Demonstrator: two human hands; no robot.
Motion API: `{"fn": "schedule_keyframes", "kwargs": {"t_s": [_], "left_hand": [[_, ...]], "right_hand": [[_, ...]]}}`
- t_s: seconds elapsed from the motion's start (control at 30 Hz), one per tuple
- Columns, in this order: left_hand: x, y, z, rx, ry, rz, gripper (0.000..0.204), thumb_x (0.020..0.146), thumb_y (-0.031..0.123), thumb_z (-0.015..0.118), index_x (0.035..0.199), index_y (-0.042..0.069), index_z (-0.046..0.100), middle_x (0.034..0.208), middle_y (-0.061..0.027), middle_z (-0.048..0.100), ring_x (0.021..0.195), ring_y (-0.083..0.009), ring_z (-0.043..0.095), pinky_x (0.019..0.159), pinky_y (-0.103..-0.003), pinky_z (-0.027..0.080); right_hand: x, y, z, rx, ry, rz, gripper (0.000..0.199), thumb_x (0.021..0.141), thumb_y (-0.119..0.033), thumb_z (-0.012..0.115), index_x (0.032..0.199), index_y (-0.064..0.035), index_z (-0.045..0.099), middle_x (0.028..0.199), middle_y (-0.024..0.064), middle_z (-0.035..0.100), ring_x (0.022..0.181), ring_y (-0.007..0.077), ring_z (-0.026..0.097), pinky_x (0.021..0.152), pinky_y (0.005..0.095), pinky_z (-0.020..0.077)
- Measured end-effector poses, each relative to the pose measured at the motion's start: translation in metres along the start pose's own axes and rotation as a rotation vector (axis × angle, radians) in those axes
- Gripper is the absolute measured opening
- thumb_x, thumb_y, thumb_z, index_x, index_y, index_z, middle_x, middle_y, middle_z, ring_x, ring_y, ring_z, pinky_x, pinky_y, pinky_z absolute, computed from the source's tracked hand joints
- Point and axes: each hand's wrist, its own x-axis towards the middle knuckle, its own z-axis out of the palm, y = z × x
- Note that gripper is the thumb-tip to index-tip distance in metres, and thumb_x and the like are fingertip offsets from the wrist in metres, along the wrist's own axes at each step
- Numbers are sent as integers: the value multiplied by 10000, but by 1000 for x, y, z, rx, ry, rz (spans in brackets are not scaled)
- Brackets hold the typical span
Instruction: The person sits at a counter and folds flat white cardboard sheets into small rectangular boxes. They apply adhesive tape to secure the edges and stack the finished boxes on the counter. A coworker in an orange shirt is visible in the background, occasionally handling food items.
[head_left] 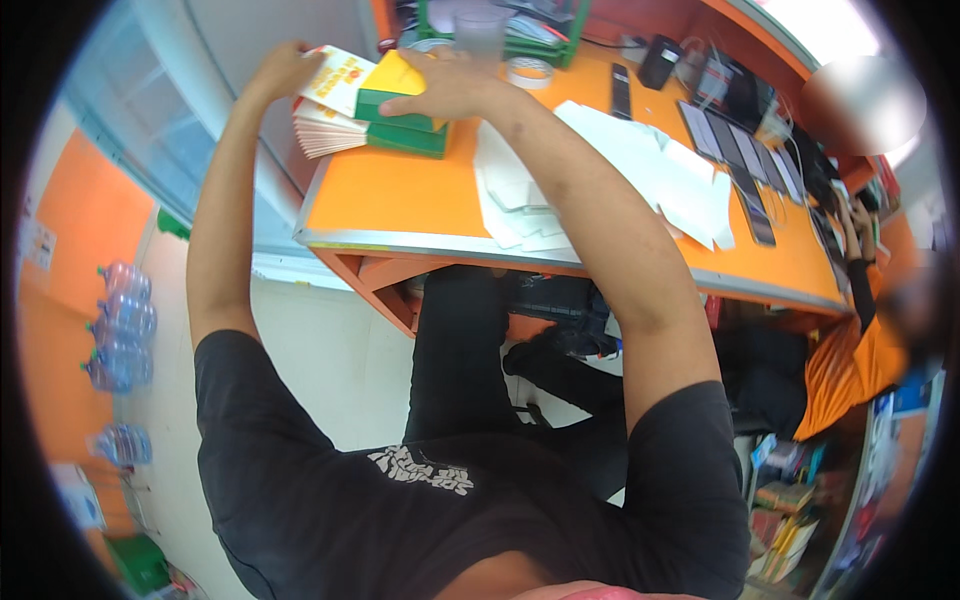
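Note:
At the far left of the orange table lies a stack of flat paper packets (330, 132), white at one end and green and yellow at the other. Their white edges fan out toward the left. My left hand (287, 70) is closed on the far left corner of the top packet (340, 80); its fingertips are partly hidden. Across the green and yellow end rests my right hand (447, 84), with the thumb stretched apart from the fingers. Its thumb lies on the green part, and the fingers reach over the yellow part.
White paper sheets (640, 165) spread beside my right forearm. Behind are a tape roll (529, 72), a clear cup (481, 35) and a green rack (560, 50). Several phones (735, 145) lie to the right, near a person in orange (850, 360). Large water bottles (125, 315) stand at left.

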Motion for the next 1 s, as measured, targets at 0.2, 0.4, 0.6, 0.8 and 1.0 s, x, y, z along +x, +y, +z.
{"fn": "schedule_keyframes", "kwargs": {"t_s": [0.2,0.4,0.6,0.8,1.0], "left_hand": [[-25,20,11,-39,-26,-65,537,923,388,517,1228,-43,614,1125,-256,678,1033,-377,663,918,-426,500],[-30,16,26,29,-10,-35,520,953,399,479,1229,-26,597,1089,-250,681,989,-366,668,890,-422,503],[-40,1,54,219,-25,-88,544,969,418,448,1300,-4,539,1204,-250,622,1089,-390,619,939,-482,481],[-38,18,33,88,-4,-63,533,974,422,432,1279,3,558,1191,-245,642,1088,-383,623,944,-463,477],[-24,25,23,74,54,-65,473,950,398,486,1244,44,597,1217,-238,624,1109,-377,613,930,-465,492]], "right_hand": [[6,3,-16,-68,-155,-11,1091,724,-718,649,1562,-137,263,1415,289,464,1332,446,430,1106,468,365],[-5,-18,-22,-296,-230,48,1054,739,-652,650,1586,-230,186,1454,313,386,1351,463,399,1109,505,356],[1,-30,8,-341,-121,27,998,739,-594,636,1578,-263,209,1484,299,354,1371,466,369,1112,521,357],[6,-17,-24,-267,-222,40,988,726,-535,640,1566,-213,231,1522,260,335,1380,465,357,1133,514,339],[16,7,0,-155,-127,-39,1006,712,-513,636,1572,-204,214,1520,246,337,1382,419,377,1118,503,362]]}}
